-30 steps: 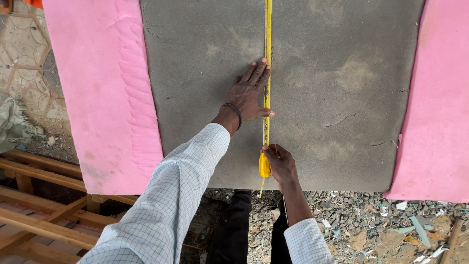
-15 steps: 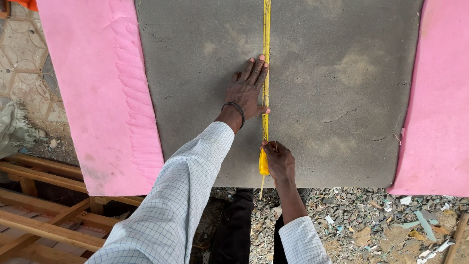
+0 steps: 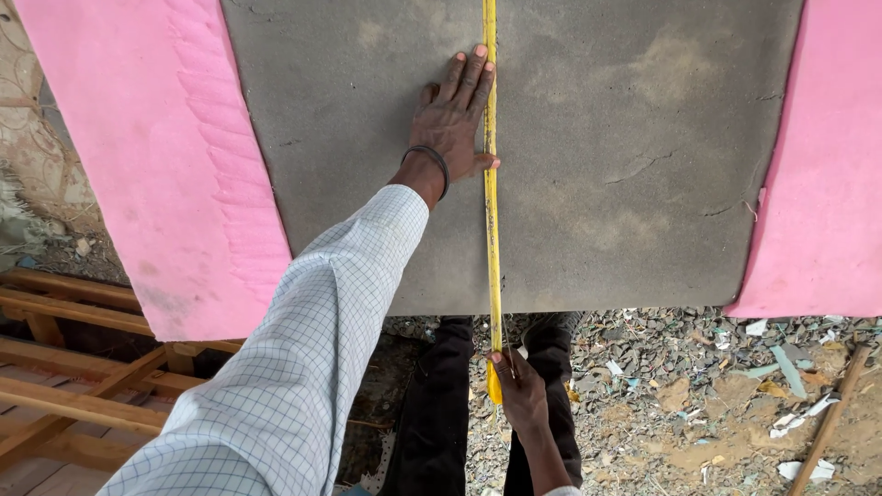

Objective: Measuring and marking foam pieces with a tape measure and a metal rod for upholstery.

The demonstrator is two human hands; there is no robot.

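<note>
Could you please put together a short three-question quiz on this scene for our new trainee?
1. True or false: the left hand lies flat on the grey foam sheet, beside the yellow tape measure.
2. Which hand grips the tape's lower end, below the sheet's near edge? A) left B) right C) neither
3. What colour are the foam slabs on both sides of the grey sheet?

Key:
1. True.
2. B: the right hand pinches it over the littered ground.
3. Pink: the pink foam slabs flank the grey one.
</note>
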